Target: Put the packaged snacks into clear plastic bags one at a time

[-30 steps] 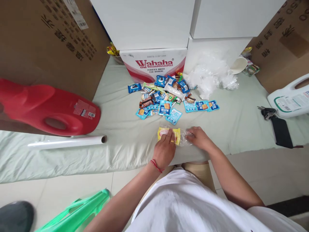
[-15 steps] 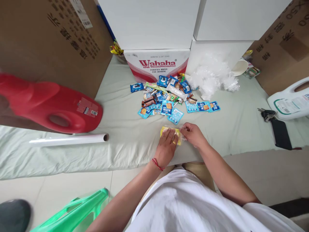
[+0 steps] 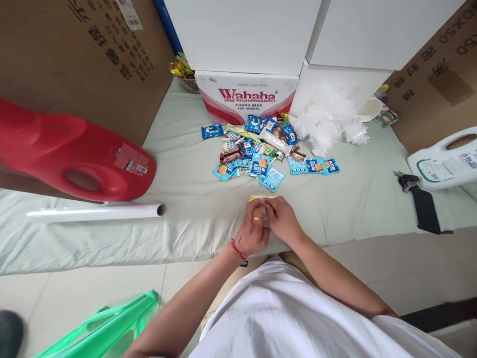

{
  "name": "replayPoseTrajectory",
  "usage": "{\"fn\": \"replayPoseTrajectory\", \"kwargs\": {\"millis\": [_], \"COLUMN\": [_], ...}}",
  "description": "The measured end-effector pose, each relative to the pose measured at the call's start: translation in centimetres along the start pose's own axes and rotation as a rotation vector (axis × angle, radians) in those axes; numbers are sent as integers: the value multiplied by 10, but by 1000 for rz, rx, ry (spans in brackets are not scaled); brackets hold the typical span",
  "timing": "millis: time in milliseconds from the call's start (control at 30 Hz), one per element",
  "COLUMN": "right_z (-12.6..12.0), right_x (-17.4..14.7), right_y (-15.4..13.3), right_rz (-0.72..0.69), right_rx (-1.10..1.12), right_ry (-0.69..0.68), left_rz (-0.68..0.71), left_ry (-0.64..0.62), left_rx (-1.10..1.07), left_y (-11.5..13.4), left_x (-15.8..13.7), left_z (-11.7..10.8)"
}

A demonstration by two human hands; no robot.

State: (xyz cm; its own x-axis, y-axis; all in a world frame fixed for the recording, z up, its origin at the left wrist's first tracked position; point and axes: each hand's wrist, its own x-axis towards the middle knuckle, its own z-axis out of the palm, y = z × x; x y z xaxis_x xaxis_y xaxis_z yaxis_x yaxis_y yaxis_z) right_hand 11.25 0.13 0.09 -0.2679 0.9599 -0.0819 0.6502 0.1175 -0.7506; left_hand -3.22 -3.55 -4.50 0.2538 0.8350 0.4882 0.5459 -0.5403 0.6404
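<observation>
Grip, both hands: the left hand [image 3: 253, 231] curls its fingers nearly closed over a yellow packet [image 3: 254, 197], and the right hand [image 3: 286, 220] pinches thumb and fingertips together at the clear film [image 3: 264, 204] around it; the exact contact is hidden. The packet is near the front edge of the cloth-covered worktop [image 3: 201, 214], between that edge and a heap of small wrapped snacks [image 3: 257, 144]; whether it touches the cloth cannot be told. To the left, a stretch of cloth separates the hand from a white roll [image 3: 97, 213], lying in front of a red bottle [image 3: 100, 144]. To the right, a wider stretch reaches a flat black object [image 3: 426, 210] at the front edge, with a white bottle [image 3: 449, 160] behind.
</observation>
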Motion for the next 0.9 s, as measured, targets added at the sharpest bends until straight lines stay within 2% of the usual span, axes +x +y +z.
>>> {"fn": "replayPoseTrajectory", "kwargs": {"millis": [100,167,267,333,433,500,633,700,800,900], "right_z": [10,17,24,28,34,36,29,19,2,-12], "right_x": [-14,-20,-25,-27,-32,-40,-68,-80,-90,-90], "right_y": [-6,-7,-8,-8,-5,0,16,23,34,42], "right_rz": [-85,-116,-128,-120,-120,-163,-339,-366,-291,-193], "right_rx": [-156,-257,-405,-452,-439,-413,-310,-200,21,203], "right_ry": [18,21,0,-3,12,14,-65,-98,-36,38], "left_rz": [-30,-99,-184,-129,-7,38,146,187,210,235], "left_ry": [54,123,239,167,-100,-202,-274,-317,-372,-356], "left_rx": [-79,-157,-138,-86,-84,-72,8,75,203,315], "left_y": [-3,-2,3,5,0,-7,-21,-24,-26,-31], "left_x": [2,3,3,4,4,2,-4,-7,-11,-12], "left_z": [-7,-13,-23,-27,-29,-29,-30,-30,-28,-24]}}
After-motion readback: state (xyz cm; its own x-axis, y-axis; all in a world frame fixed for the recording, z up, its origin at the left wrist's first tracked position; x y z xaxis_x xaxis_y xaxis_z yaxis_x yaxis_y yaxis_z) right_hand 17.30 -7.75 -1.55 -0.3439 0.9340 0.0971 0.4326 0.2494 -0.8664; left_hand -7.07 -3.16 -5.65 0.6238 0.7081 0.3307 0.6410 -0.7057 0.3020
